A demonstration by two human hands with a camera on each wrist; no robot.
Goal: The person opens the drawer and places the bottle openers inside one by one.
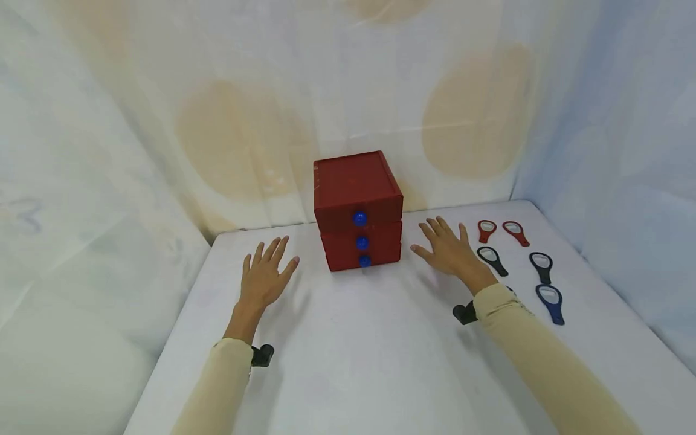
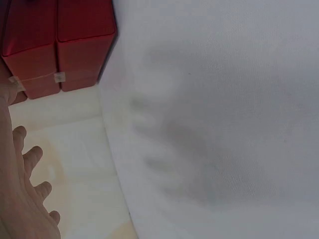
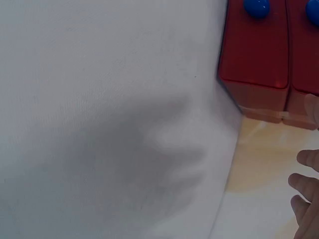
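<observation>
Red drawer box [image 1: 357, 208] stands near back edge of table [image 1: 348, 362], about midway, three blue knobs [image 1: 360, 218] facing person. Left hand [image 1: 264, 279] and right hand [image 1: 449, 249] flat, fingers spread, holding nothing, one either side of box, apart from it. Box looks rigid, smooth-sided, likely light; best gripped on both side walls, or pinch knob for drawer. Bottle openers [image 1: 544, 266] lie toward right edge.

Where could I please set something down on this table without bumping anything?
The near table between both sleeves is bare, as is the left side beyond the left hand. It is crowded right of the red drawer box, where five bottle openers lie.
</observation>
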